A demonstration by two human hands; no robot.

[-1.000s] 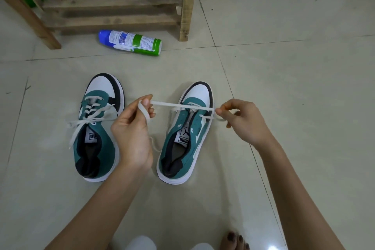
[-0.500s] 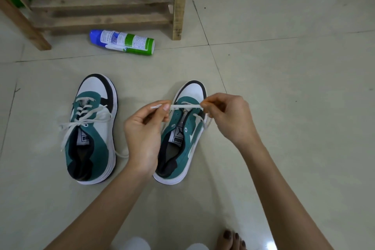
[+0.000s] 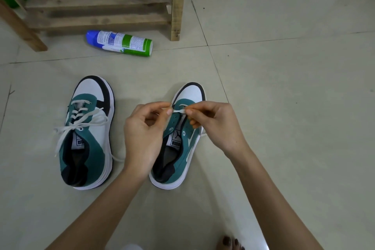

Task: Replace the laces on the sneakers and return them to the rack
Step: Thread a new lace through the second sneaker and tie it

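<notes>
left shoe point(image 3: 87, 134) on floor is laced but untied. right shoe point(image 3: 180, 138) is barely started: left hand point(image 3: 145, 136) and right hand point(image 3: 215, 126) both pinch a short stretch of lace point(image 3: 179, 111) above its toe eyelets. rack point(image 3: 97, 0) return still left.

Both bare forearms reach forward, the wrists angling toward each other. The left hand point(image 3: 145, 138) and right hand point(image 3: 215, 126) meet fingertip to fingertip, fingers curled, each pinching one end of a short stretch of white lace point(image 3: 179, 111) between them.
</notes>
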